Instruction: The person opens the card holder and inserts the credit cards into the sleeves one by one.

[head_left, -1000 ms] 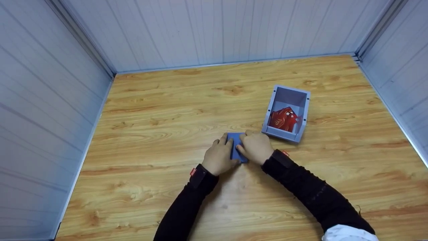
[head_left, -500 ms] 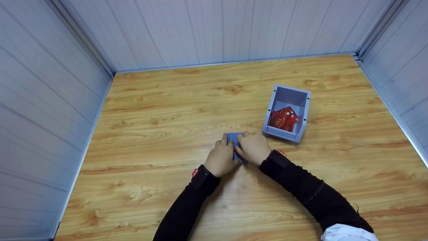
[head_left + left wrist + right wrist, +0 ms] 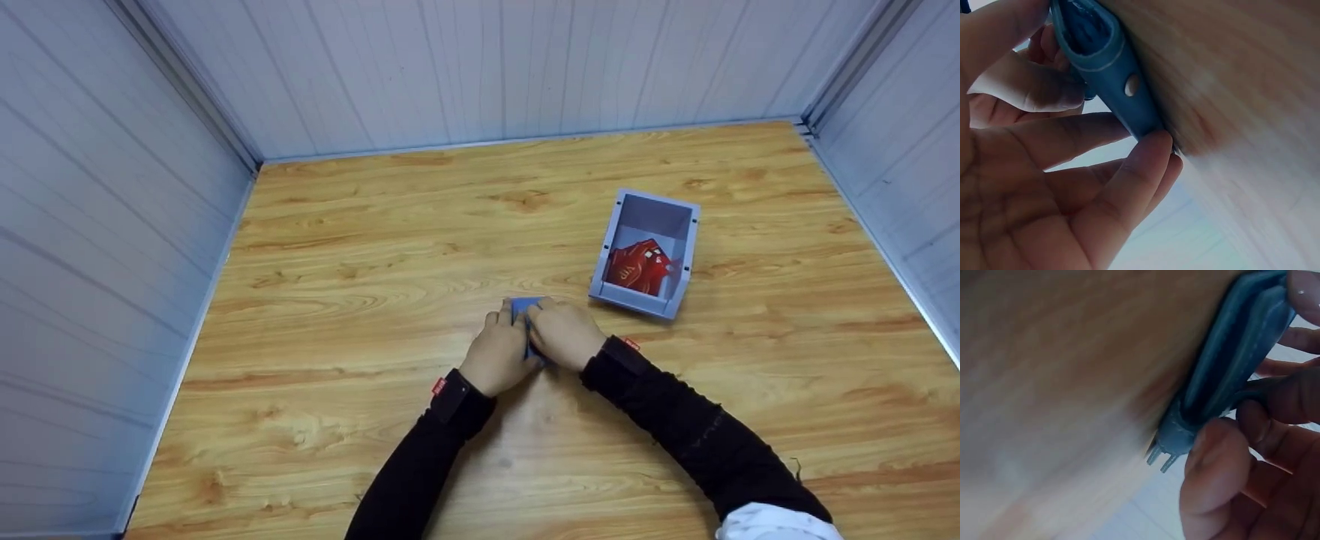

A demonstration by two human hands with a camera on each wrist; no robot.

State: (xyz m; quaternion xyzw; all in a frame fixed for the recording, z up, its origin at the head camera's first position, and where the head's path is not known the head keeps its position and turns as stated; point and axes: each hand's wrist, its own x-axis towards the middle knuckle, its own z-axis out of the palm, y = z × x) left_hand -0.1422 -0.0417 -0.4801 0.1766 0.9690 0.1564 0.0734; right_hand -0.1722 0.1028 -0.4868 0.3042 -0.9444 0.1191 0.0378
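Note:
On the wooden table in the head view lies a small blue wallet [image 3: 527,305], largely covered by both hands. My left hand [image 3: 495,356] holds its left side and near corner. In the left wrist view the fingers pinch one end of the wallet [image 3: 1120,93], close to a round metal snap stud, and its folded side gapes. My right hand [image 3: 566,334] grips the right side. The right wrist view shows that thumb and fingers curled at the stitched edge of the wallet [image 3: 1235,354], with its layers spread apart and two thin prongs at one end.
A grey plastic bin [image 3: 636,305] stands to the right, beyond the right hand. Inside it lie red cards [image 3: 637,268], one marked VIP. White panel walls [image 3: 465,75] enclose the wooden table [image 3: 360,225] at the back and sides.
The right hand has moved slightly left over the wallet, closer to the left hand, so less blue shows between them. The left hand has shifted slightly; the bin stays put.

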